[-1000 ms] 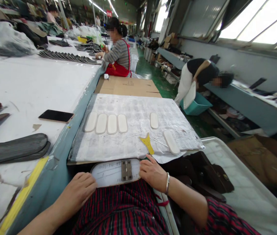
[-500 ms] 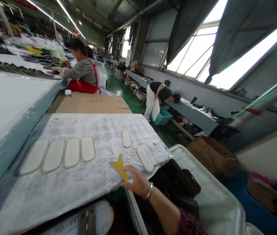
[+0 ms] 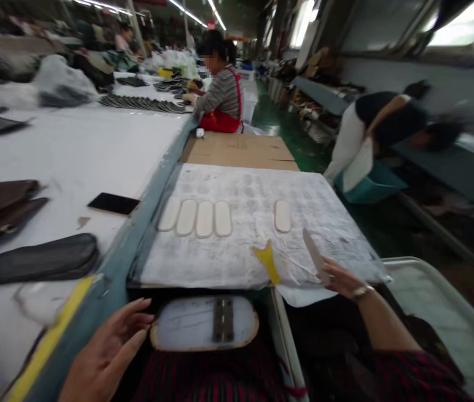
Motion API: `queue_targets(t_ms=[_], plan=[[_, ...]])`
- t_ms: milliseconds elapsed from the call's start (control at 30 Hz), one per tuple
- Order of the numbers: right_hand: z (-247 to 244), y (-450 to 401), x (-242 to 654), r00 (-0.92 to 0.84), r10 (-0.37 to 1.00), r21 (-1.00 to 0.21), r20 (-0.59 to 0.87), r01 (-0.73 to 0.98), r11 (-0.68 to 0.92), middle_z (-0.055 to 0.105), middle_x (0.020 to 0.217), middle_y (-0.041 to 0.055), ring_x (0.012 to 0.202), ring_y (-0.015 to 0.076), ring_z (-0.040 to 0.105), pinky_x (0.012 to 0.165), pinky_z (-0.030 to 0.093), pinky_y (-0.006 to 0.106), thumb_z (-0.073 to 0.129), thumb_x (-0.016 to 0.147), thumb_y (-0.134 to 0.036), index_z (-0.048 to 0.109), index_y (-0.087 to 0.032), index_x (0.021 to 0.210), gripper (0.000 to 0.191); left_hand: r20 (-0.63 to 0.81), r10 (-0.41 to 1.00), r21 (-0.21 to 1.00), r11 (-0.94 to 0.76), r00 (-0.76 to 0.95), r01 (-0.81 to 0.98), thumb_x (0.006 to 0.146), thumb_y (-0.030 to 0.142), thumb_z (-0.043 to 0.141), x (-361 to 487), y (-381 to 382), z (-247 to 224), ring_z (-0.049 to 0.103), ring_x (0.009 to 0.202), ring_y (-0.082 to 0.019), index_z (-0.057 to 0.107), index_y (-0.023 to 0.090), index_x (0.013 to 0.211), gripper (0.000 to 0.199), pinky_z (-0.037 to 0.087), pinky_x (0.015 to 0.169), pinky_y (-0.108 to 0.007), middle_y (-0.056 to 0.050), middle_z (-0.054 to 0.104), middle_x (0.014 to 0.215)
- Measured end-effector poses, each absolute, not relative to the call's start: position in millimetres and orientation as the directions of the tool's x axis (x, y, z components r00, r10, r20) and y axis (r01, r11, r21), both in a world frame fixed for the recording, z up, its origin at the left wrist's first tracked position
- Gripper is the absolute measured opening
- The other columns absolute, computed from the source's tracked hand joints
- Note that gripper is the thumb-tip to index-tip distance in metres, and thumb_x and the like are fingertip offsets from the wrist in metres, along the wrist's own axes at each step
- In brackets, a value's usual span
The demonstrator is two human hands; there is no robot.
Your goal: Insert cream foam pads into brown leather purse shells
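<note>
My right hand pinches the lower end of a thin oval piece, raised on edge over the right part of the cloth-covered board. Left of that hand, a yellow fishtail-shaped piece lies by the board's front edge. One white oval pad lies farther back, and several more stand in a row at the left. My left hand is at the lower left, fingers apart and holding nothing, beside the oval hinged frame over my lap.
On the white table at left are a black phone, dark oval pieces and brown pieces. Cardboard lies behind the board. A pale bin is at right. A person in red sits ahead; another bends over a teal tub.
The view has turned left and down. My right hand has left the yellow piece and lifted the right-hand oval piece. My left hand and the white table's near items have come into view.
</note>
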State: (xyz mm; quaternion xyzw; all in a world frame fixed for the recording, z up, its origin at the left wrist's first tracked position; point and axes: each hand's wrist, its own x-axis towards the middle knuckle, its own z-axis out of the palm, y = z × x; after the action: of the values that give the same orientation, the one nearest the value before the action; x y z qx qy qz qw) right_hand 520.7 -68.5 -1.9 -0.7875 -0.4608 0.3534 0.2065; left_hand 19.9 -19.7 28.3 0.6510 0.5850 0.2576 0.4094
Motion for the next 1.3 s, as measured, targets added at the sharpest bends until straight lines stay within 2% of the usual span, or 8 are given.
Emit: queue_targets(t_ms=[167,367,533,667,867,1033,1167,1300], plan=[[23,-104,453,-0.077,0.970,-0.947,-0.231,0.247,-0.205,0.037,0.135,0.0114,0.121,0.0286,0.038,0.089,0.042,0.040,0.055,0.072,-0.044,0.026,-0.028,0.135,0.071,-0.224,0.946,0.975,0.219,0.235,0.049,0.076,0.045,0.055,38,-51,33,0.054,0.096,-0.022,0.045,0.026,0.119,0.048,0.049,0.080,-0.034,-0.008,0.052,0.117],[58,-126,345,-0.523,0.826,-0.738,-0.210,0.639,0.217,0.026,0.142,0.0051,0.127,0.0280,0.028,0.102,0.029,0.042,0.066,0.065,-0.030,0.046,-0.035,0.124,0.062,-0.478,0.759,0.747,0.616,0.441,-0.251,0.074,0.048,0.057,55,-90,23,0.057,0.065,-0.016,0.051,0.020,0.114,0.049,0.051,0.045,-0.025,-0.006,0.058,0.082],[38,-128,326,-0.525,0.848,-0.536,-0.074,0.738,0.410,0.017,0.144,0.0098,0.126,0.0339,0.027,0.092,0.039,0.048,0.066,0.066,-0.040,0.048,-0.031,0.123,0.060,-0.622,0.704,0.647,0.708,0.342,-0.281,0.075,0.036,0.061,66,-97,22,0.055,0.056,-0.009,0.055,0.014,0.101,0.035,0.048,0.043,-0.017,-0.003,0.058,0.072],[19,-120,339,-0.459,0.889,-0.477,-0.003,0.781,0.402,0.036,0.136,0.0120,0.115,0.0341,0.043,0.086,0.044,0.046,0.063,0.063,-0.055,0.051,-0.026,0.120,0.065,-0.529,0.764,0.784,0.607,0.368,-0.132,0.071,0.054,0.057,54,-85,16,0.058,0.053,-0.013,0.055,0.013,0.101,0.051,0.048,0.045,-0.023,-0.004,0.061,0.069],[11,-82,340,-0.449,0.892,-0.554,-0.043,0.754,0.353,0.049,0.123,0.0137,0.111,0.0299,0.047,0.093,0.039,0.044,0.060,0.060,-0.065,0.044,-0.018,0.125,0.082,-0.252,0.949,0.938,0.288,-0.191,0.192,0.079,0.054,0.043,18,-54,-16,0.055,0.099,-0.022,0.053,0.018,0.112,0.050,0.045,0.083,-0.034,-0.008,0.061,0.102],[9,-66,322,-0.488,0.873,-0.535,-0.030,0.745,0.398,0.051,0.120,0.0160,0.108,0.0325,0.047,0.092,0.036,0.051,0.058,0.063,-0.064,0.047,-0.015,0.122,0.077,-0.457,0.886,0.888,0.451,-0.078,-0.085,0.084,0.057,0.027,29,-49,-41,0.051,0.110,-0.023,0.053,0.016,0.115,0.058,0.042,0.091,-0.037,-0.011,0.057,0.117],[16,-66,353,-0.390,0.913,-0.718,-0.121,0.670,0.191,0.049,0.122,0.0140,0.111,0.0318,0.045,0.094,0.034,0.048,0.059,0.065,-0.060,0.044,-0.019,0.124,0.073,-0.356,0.935,0.900,0.341,0.004,0.270,0.082,0.050,0.040,31,-46,-28,0.056,0.099,-0.023,0.058,0.016,0.105,0.046,0.043,0.087,-0.034,-0.007,0.064,0.103],[28,-74,404,-0.266,0.950,-0.975,-0.163,0.190,-0.114,0.050,0.122,0.0132,0.108,0.0303,0.049,0.082,0.043,0.040,0.039,0.073,-0.069,0.042,-0.021,0.126,0.071,-0.328,0.940,0.760,0.205,0.092,0.617,0.078,0.051,0.044,21,-32,-15,0.059,0.087,-0.022,0.061,0.017,0.091,0.040,0.045,0.078,-0.030,-0.004,0.066,0.089]])
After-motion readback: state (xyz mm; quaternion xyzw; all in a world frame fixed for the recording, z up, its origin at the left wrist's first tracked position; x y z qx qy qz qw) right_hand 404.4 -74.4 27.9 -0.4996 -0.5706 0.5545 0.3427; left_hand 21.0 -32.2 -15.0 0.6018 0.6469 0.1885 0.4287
